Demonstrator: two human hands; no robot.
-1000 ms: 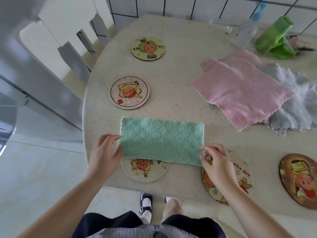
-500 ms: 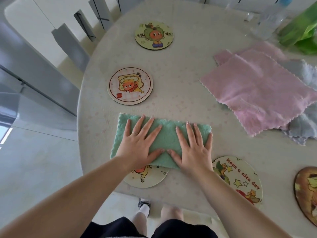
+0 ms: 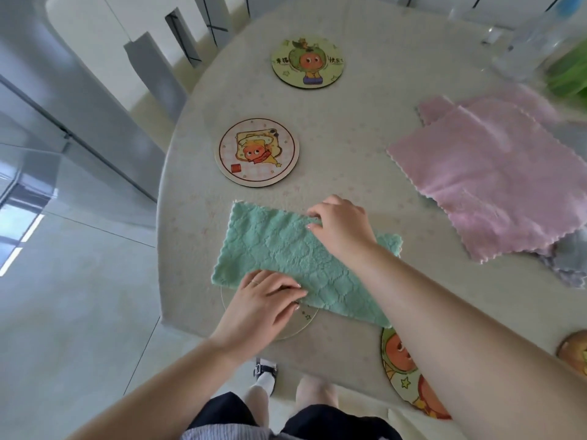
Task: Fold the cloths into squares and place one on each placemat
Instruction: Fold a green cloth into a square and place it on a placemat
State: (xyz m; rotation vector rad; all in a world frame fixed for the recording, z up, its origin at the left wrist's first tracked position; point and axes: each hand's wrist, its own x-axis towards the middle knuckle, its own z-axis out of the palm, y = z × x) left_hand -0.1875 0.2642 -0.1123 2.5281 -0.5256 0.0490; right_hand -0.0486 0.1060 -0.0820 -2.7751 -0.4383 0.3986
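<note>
A green cloth (image 3: 279, 252), folded to a long rectangle, lies at the near edge of the table (image 3: 365, 128). My left hand (image 3: 266, 301) rests on the middle of its near edge, fingers together and pinching it. My right hand (image 3: 341, 228) curls its fingers over the middle of the far edge. Round cartoon placemats lie around: one far (image 3: 308, 61), one in the middle left (image 3: 259, 152), one partly under the cloth and my left hand (image 3: 306, 323). Another (image 3: 397, 360) is half hidden by my right forearm.
Two pink cloths (image 3: 489, 179) lie spread at the right over a grey cloth (image 3: 568, 268). A clear bottle (image 3: 533, 36) and a green bag (image 3: 571, 71) stand at the far right. A further placemat (image 3: 575, 350) shows at the right border. The table edge runs just below my left hand.
Both palms were pressing flat on the green cloth. Now my left hand has slid back to the near edge and my right hand has reached to the far edge.
</note>
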